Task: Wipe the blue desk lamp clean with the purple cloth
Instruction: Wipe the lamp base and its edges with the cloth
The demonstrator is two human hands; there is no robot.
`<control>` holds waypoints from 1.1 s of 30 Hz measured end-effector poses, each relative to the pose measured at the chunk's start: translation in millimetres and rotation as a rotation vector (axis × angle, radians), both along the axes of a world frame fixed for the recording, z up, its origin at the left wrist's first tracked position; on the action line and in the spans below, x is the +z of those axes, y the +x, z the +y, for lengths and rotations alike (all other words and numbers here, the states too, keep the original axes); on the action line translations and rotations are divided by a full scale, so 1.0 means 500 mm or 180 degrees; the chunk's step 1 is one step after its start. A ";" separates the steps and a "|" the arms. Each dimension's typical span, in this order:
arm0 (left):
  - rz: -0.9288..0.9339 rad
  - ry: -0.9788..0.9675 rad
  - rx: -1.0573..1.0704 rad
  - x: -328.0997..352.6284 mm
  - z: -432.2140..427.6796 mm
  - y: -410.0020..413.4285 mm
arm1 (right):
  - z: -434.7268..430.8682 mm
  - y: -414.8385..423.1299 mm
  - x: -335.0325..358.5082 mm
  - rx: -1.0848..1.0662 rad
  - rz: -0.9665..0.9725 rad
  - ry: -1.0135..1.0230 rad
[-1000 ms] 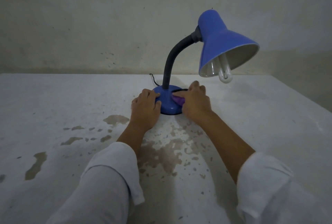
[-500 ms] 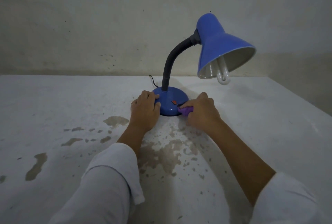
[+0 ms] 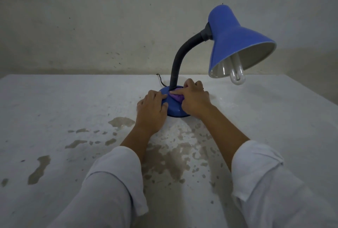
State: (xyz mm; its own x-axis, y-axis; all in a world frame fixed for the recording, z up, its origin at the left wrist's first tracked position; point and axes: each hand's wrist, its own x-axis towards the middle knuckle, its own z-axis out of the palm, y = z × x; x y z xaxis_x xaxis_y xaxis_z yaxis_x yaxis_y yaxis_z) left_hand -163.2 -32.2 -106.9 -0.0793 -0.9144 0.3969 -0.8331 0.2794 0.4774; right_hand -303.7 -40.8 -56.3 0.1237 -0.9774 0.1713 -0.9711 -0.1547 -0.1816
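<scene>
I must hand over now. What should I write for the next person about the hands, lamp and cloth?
Left hand: grips the base at its left edge, steadying it.
Right hand: presses the cloth on the base top, beside the neck.
Done: base wiping under way.
To do: rest of base, neck, shade; whether these were wiped cannot be told.

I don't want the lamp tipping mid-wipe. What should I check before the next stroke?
1. Base steadied: left hand holds the rim of the lamp base. Ok.
2. Cloth gripped: right hand holds the purple cloth. Ok.
3. Cloth on lamp: it presses on the base top beside the neck. Ok.
4. Lamp upright: base sits flat on the table. Ok.
5. Shade already clean: cannot tell.
</scene>
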 end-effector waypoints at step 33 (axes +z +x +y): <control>0.0065 0.0078 -0.0003 0.002 0.003 -0.003 | 0.082 -0.112 0.006 0.0300 -0.1067 0.0112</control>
